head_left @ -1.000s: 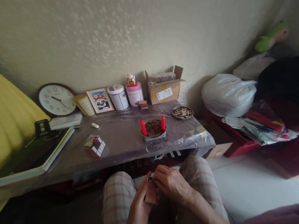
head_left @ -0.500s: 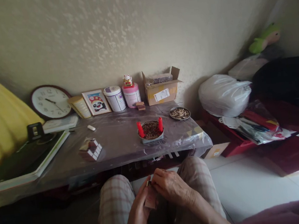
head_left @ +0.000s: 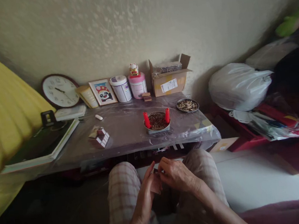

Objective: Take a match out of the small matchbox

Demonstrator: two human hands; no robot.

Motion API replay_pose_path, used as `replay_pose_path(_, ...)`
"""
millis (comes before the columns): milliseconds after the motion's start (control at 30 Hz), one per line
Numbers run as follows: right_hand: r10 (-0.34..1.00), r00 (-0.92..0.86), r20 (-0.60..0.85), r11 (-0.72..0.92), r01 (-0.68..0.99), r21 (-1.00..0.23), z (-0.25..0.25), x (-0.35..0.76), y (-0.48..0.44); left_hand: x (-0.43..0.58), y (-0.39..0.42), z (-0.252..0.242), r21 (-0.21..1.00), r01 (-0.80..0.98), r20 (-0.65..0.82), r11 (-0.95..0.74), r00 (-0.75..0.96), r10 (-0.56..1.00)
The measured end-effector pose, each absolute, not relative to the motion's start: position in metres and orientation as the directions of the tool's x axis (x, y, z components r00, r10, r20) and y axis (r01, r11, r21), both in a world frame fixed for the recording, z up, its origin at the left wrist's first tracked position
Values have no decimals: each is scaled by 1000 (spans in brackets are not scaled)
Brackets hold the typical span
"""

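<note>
Above my lap, my left hand point(head_left: 144, 199) is closed around a small brown matchbox point(head_left: 155, 184), held tilted. My right hand point(head_left: 178, 176) meets it at the upper end, fingers bent and pinched together. Whatever sits between those right fingertips is hidden or too small to make out. Beyond the hands, on the table, two red candles point(head_left: 146, 120) stand upright in a metal tin point(head_left: 159, 129) filled with dark grains. To its right lies a round dish point(head_left: 187, 105) of many loose matchsticks.
A puzzle cube point(head_left: 102, 138) and a white capsule-shaped piece point(head_left: 98, 117) lie on the plastic-covered table point(head_left: 124, 129). Along the wall stand a clock point(head_left: 60, 90), a panda picture point(head_left: 103, 92), canisters point(head_left: 120, 89) and a cardboard box point(head_left: 170, 84). White bags point(head_left: 239, 85) sit at right.
The camera view has shifted, so the table's things appear higher and further right. Both hands stay together at the matchbox, which looks turned slightly, its end now more covered by fingers.
</note>
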State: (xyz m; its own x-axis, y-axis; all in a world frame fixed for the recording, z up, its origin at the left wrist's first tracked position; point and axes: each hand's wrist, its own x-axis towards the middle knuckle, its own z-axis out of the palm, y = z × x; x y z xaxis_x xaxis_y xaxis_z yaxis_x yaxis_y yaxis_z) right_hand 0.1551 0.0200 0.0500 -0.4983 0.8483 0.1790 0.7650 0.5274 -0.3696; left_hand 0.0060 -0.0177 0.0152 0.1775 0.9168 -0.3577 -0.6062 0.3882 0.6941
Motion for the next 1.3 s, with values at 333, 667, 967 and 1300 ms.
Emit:
replay_pose_path(333,963,-266,-27,23,181,-983,48,171,28,-1,-13,20,718,-598,-332,357,157,930)
replay_pose_path(667,951,-239,-195,-270,-339,-901,57,170,22,-1,-11,36,663,-649,-309,373,216,926)
replay_pose_path(967,962,-96,-255,-273,-382,-883,51,172,17,-1,-10,40,549,-720,-340,425,272,900)
replay_pose_path(1300,952,-80,-295,-302,-392,-869,53,176,15,1,-12,40,737,-579,-300,348,182,937)
